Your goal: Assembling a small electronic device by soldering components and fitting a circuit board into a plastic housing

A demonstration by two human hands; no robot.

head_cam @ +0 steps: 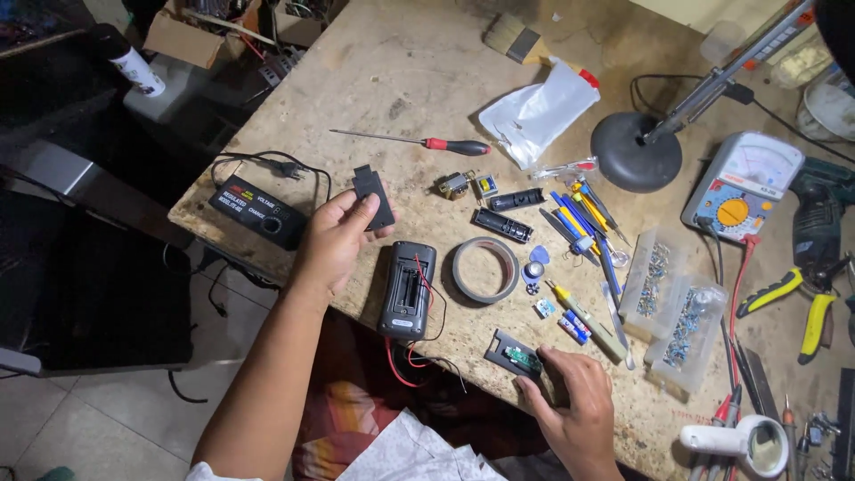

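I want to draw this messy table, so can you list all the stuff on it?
Open device with wires: one, black, red wires, front middle.
Tape roll: one, grey, right of device.
Screwdriver: one, red-black handle, middle back.
Power adapter: one, black, left edge.
Brush: one, back.
Plastic bag: one, white, by brush.
Lamp base: one, black, round.
Meter: one, white, orange dial, right.
Parts boxes: two, clear, right.
Pliers: one, yellow-black, far right.
Magnifier: one, white, front right.
Left hand: holds black cover.
Right hand: touches small circuit piece.
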